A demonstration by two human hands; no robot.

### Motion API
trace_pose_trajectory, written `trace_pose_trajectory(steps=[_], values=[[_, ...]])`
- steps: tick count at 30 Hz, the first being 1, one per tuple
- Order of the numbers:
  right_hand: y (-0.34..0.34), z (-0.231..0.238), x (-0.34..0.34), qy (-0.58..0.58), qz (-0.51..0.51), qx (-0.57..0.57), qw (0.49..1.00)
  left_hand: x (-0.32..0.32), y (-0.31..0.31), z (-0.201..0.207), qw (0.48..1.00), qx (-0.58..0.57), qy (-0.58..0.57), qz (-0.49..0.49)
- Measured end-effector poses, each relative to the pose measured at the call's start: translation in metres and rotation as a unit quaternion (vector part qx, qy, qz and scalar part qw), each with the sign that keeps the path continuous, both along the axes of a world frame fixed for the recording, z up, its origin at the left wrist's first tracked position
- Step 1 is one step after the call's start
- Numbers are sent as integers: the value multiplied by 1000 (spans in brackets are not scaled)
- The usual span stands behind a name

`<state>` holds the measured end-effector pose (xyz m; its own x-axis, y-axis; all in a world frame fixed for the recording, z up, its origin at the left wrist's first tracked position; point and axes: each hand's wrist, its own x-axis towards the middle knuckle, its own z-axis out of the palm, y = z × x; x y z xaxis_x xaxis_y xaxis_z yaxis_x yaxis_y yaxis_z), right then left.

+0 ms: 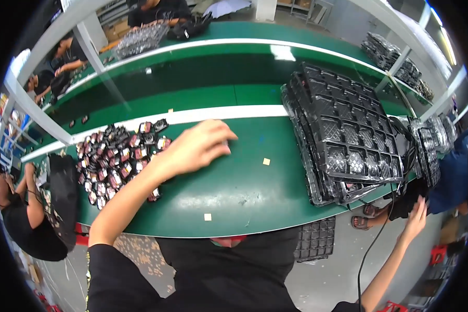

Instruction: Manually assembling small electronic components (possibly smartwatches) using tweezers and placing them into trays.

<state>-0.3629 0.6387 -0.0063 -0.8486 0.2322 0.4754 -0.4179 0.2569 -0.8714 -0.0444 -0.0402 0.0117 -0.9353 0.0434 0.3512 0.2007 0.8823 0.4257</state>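
Observation:
My left hand [200, 148] hovers over the green table [234, 192], just right of a heap of small black parts [114, 161] with pinkish and white faces. Its fingers are loosely bent and apart, and nothing shows in them. Far out to the right, past the table's edge, my right hand [416, 218] is raised with its fingers stretched. I see nothing in it. Closest to that hand are hanging black plastic trays [426, 151]. A tall stack of black compartment trays [348, 125] leans on the table's right side.
Small tan squares [266, 161] dot the tabletop. A black cable [369, 247] hangs down at the right. A co-worker [28, 208] sits at the left, and another person in blue [452, 171] stands at the right. More trays [316, 239] lie on the floor.

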Motion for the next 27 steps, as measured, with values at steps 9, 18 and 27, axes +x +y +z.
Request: trace_pose_trajectory(steps=[9,18,27], values=[[-57,-154,269,-421,23,49,905,44,33,-19,999,12,25,21],[-271,-20,298,-90,388,189,897,48,28,-23,998,54,0,26],[-427,4,203,-25,539,211,815,47,28,-32,996,15,23,86]])
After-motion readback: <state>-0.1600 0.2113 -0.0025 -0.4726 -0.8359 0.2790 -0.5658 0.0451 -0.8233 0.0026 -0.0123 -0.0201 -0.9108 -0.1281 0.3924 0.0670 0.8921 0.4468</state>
